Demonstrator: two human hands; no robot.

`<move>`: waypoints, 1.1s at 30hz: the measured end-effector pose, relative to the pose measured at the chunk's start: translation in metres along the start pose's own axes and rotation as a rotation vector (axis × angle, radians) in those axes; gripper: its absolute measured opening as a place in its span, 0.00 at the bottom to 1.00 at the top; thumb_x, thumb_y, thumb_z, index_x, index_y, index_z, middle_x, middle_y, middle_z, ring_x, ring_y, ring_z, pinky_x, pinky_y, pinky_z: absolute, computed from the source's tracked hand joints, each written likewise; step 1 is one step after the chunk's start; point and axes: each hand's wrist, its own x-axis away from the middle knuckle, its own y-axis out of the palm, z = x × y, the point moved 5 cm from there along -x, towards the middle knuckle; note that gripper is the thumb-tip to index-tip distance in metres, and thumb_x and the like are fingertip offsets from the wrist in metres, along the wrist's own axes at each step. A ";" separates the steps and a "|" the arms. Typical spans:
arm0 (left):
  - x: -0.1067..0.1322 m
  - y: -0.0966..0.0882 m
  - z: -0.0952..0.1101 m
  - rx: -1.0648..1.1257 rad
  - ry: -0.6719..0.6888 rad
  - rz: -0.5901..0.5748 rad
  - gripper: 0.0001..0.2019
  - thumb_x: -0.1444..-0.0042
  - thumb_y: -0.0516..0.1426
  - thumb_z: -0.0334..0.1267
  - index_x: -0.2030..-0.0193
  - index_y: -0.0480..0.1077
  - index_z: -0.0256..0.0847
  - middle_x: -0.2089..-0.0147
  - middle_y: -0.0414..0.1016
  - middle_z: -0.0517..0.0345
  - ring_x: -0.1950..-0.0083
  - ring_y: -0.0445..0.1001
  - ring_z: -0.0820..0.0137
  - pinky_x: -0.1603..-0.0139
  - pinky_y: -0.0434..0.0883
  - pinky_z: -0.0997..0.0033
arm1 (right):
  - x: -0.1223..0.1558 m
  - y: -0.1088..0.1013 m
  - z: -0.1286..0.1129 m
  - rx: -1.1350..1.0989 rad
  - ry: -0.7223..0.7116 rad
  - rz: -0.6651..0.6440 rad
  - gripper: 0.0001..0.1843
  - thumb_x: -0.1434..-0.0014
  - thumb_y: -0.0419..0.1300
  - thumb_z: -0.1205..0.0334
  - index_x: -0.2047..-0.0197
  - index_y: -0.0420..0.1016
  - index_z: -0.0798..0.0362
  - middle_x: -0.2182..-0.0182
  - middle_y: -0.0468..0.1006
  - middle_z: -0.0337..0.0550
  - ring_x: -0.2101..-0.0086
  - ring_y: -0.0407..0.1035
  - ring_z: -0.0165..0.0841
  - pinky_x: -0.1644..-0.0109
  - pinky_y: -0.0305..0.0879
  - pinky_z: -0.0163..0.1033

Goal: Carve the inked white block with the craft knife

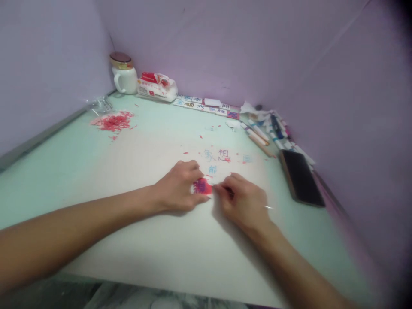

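Observation:
A small white block [202, 187], its top coloured red with purple marks, lies on the pale table in front of me. My left hand [180, 186] holds it between thumb and fingers from the left side. Close by on the right, my right hand [243, 197] pinches a thin stick-like tool [269, 207], whose back end sticks out behind the hand. The tool's small tip is at the block's right edge; whether it touches cannot be made out. Blue and purple characters [223, 153] and red shavings [227, 159] are on the surface just beyond my hands.
A pile of red shavings [114, 122] sits at the left back. Along the wall stand a lidded white mug [126, 80], a wipes packet [157, 87] and a row of character blocks [201, 106]. Markers [259, 131] and a black phone [301, 178] lie to the right.

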 end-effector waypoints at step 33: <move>0.000 -0.001 -0.001 0.042 -0.020 -0.010 0.13 0.53 0.61 0.43 0.64 0.73 0.35 0.61 0.69 0.50 0.61 0.69 0.63 0.56 0.68 0.59 | 0.004 0.000 0.002 -0.067 -0.047 -0.009 0.12 0.43 0.53 0.60 0.76 0.69 0.52 0.76 0.70 0.37 0.75 0.67 0.29 0.75 0.49 0.33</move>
